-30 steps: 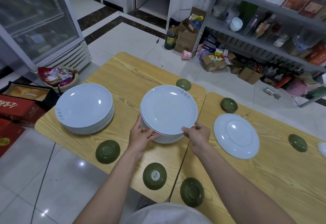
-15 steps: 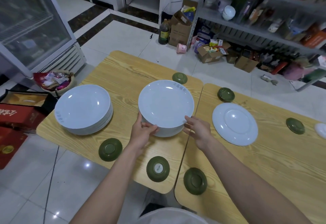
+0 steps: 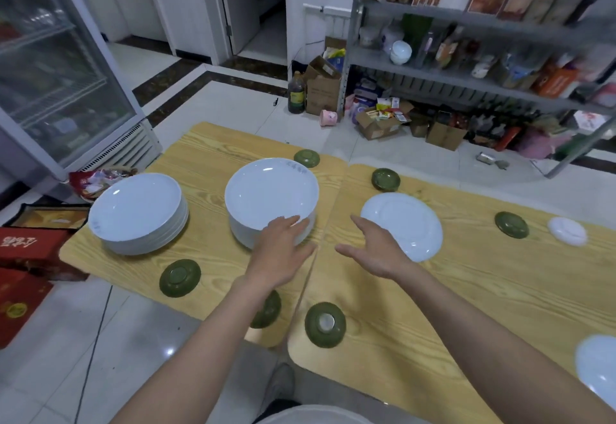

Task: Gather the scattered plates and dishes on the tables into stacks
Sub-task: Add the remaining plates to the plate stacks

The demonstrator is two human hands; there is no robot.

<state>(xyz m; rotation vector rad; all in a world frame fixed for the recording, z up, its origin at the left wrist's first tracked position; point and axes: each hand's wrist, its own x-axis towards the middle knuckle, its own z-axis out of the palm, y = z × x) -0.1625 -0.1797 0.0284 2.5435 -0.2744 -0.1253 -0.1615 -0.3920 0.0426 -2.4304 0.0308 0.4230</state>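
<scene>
The middle stack of white glazed ceramic plates sits on the pale wooden table. It is likely heavy, slick and chippable, best gripped under opposite rims. The left hand, fingers straight, lies over its near rim. The right hand hovers spread and empty beside an upturned white plate.

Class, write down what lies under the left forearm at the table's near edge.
A green dish sits on the table under the left forearm. Only its right part shows. The forearm covers the rest, so its centre cannot be seen.
</scene>
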